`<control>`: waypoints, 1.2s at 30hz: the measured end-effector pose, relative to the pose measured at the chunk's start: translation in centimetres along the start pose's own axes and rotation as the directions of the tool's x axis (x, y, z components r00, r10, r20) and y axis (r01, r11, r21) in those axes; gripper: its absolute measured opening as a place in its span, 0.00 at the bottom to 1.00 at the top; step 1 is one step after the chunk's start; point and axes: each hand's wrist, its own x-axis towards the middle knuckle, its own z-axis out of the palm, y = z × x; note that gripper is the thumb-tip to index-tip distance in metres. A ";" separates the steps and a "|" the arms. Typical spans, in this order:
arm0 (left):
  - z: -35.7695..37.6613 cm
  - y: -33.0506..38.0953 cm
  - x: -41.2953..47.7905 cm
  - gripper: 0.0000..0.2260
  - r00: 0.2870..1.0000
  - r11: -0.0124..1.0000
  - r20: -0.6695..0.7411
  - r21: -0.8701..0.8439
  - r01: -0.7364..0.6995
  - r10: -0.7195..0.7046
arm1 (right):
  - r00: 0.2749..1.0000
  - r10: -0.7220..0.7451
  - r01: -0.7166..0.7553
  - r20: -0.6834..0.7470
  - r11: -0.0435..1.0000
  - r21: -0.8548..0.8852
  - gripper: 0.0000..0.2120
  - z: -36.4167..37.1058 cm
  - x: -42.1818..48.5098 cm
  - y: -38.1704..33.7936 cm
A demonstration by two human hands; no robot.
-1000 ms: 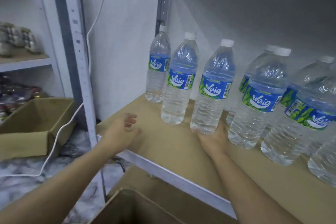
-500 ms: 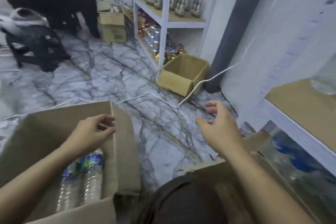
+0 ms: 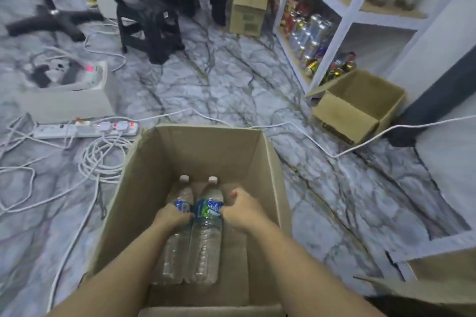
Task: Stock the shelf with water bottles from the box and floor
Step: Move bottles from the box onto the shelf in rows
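Cardboard box (image 3: 201, 147), brown and open at the top, stands on the grey marble floor (image 3: 231, 85). Inside it lie the left bottle (image 3: 177, 247) and the right bottle (image 3: 207, 242). They are side by side and touching, with their white caps pointing away from the person.

The left hand (image 3: 172, 216) is curled over the left bottle at its blue label. The right hand (image 3: 242, 211) grips the right bottle at its blue and green label, and its thumb pokes up. The two hands are close together, with only the labels between them. The clear bottle bodies stretch back under the hands and arms.

Far past the left hand, a white power strip (image 3: 85, 130) lies among loops of cord. A long white cable (image 3: 296, 128) runs across the floor just past the box. Far past the right hand sits a smaller box (image 3: 360, 105), open too, next to a white can shelf (image 3: 345, 15). A black stool (image 3: 152, 26) stands far ahead of both hands.
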 end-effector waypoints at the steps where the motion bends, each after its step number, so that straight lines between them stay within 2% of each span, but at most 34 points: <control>1: 0.9 -0.8 1.3 0.26 1.000 1.000 -0.005 0.000 0.031 -0.031 | 0.999 0.038 -0.038 0.023 0.999 0.014 0.22 1.7 0.9 0.3; 3: 2.6 -2.5 4.1 0.38 0.996 0.995 -0.004 -0.032 0.094 -0.094 | 0.993 0.088 -0.090 0.083 0.996 0.020 0.26 5.0 2.8 1.2; 5: 3.9 -3.8 6.1 0.43 0.986 0.982 -0.009 -0.089 0.164 -0.165 | 0.985 0.113 -0.116 0.130 0.993 0.016 0.33 7.6 5.3 2.4; 8: 4.9 -4.8 7.2 0.36 0.971 0.956 -0.039 -0.187 0.225 -0.236 | 0.982 0.140 -0.145 0.124 0.989 0.035 0.30 8.8 8.0 3.5; 11: 4.7 -5.2 7.1 0.29 0.963 0.960 -0.109 -0.164 0.226 -0.246 | 0.974 0.197 -0.202 0.111 0.978 0.043 0.29 9.8 10.0 5.1; 13: 4.1 -5.2 7.1 0.30 0.959 0.949 -0.094 -0.197 0.245 -0.267 | 0.967 0.227 -0.235 0.114 0.970 0.059 0.34 11.1 10.9 5.9; 15: 4.0 -5.3 7.2 0.32 0.965 0.930 -0.009 -0.271 0.249 -0.261 | 0.969 0.217 -0.232 0.119 0.964 0.128 0.40 12.8 11.6 6.4; 17: 4.7 -5.4 6.8 0.31 0.973 0.911 0.052 -0.343 0.230 -0.226 | 0.959 0.241 -0.266 0.147 0.944 0.193 0.50 14.0 12.2 6.9; 19: 5.8 -5.4 6.5 0.31 0.978 0.914 0.024 -0.351 0.204 -0.209 | 0.953 0.263 -0.289 0.148 0.937 0.197 0.54 14.3 12.7 7.7; 24: 6.7 -5.0 6.4 0.34 0.980 0.920 -0.039 -0.351 0.172 -0.198 | 0.935 0.350 -0.352 0.059 0.894 0.278 0.44 13.9 13.7 9.1; 25: 6.8 -5.0 6.5 0.35 0.980 0.925 -0.051 -0.343 0.161 -0.190 | 0.926 0.378 -0.367 -0.006 0.903 0.223 0.43 14.3 13.4 9.0; 26: 6.9 -5.1 6.4 0.35 0.980 0.928 -0.062 -0.338 0.157 -0.188 | 0.912 0.400 -0.392 -0.092 0.915 0.095 0.40 14.8 13.1 9.0; 28: 7.4 -5.0 6.1 0.37 0.979 0.939 -0.099 -0.313 0.140 -0.179 | 0.901 0.376 -0.424 -0.217 0.867 -0.260 0.29 16.1 12.0 9.4; 30: 8.0 -4.9 5.9 0.41 0.977 0.954 -0.136 -0.273 0.123 -0.165 | 0.897 0.341 -0.427 -0.281 0.831 -0.356 0.26 16.1 10.9 10.0; 32: 8.5 -5.0 5.7 0.44 0.975 0.955 -0.142 -0.264 0.132 -0.173 | 0.903 0.366 -0.420 -0.226 0.862 -0.285 0.34 15.4 10.9 10.8; 34: 8.4 -5.3 6.0 0.45 0.979 0.954 -0.120 -0.271 0.129 -0.166 | 0.897 0.433 -0.440 -0.092 0.894 -0.081 0.47 14.1 11.3 11.0; 36: 8.2 -5.7 6.5 0.41 0.984 0.949 -0.082 -0.286 0.131 -0.160 | 0.888 0.459 -0.458 0.019 0.881 0.123 0.55 13.7 11.8 11.2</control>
